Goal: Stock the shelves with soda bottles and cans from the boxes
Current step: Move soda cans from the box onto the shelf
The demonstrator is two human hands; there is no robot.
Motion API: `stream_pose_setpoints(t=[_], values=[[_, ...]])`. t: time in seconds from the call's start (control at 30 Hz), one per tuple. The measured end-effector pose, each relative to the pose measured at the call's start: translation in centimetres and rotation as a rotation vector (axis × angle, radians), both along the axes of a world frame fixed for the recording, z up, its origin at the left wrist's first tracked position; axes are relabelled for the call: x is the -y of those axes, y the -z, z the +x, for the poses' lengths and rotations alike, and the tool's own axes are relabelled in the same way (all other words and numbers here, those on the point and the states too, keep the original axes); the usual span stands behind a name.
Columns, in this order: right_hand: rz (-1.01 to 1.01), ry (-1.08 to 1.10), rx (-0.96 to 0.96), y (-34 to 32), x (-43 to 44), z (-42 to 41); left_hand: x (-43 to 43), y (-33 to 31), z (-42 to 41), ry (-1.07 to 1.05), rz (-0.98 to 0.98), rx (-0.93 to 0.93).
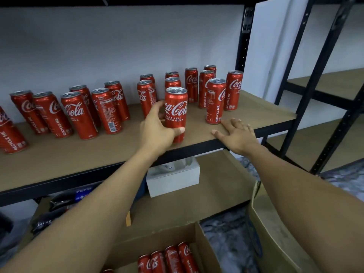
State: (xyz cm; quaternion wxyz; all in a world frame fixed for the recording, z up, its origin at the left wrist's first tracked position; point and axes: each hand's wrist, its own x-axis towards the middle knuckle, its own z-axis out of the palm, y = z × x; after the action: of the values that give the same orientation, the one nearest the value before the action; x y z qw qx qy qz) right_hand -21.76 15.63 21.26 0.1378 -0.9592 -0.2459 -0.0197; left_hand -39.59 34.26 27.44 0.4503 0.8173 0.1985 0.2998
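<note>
Left hand (157,129) was wrapped round the lower body of a Coca-Cola can (175,113), which stood upright near the shelf (78,160) front edge. Right hand (237,133) lay flat on the shelf, fingers straight, holding nothing. Can judged rigid, smooth and probably full, so fairly heavy; a mid-body grip suits it.

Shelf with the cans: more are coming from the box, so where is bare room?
Bare board on the shelf along the front edge, left of the left hand, before the left cans. Also the right end, beyond the rightmost can. Crowded: the cluster behind the right hand.
</note>
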Motion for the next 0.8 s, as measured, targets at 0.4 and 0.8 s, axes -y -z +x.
stream_pose_setpoints(t=[0.4,0.8], values=[[-0.036,-0.011,-0.004,-0.1,-0.3,0.8,-2.0,2.9,8.3,-0.047,0.041,0.047],[-0.002,0.004,-0.009,0.2,-0.5,0.5,-3.0,4.6,8.0,0.009,0.148,-0.038]])
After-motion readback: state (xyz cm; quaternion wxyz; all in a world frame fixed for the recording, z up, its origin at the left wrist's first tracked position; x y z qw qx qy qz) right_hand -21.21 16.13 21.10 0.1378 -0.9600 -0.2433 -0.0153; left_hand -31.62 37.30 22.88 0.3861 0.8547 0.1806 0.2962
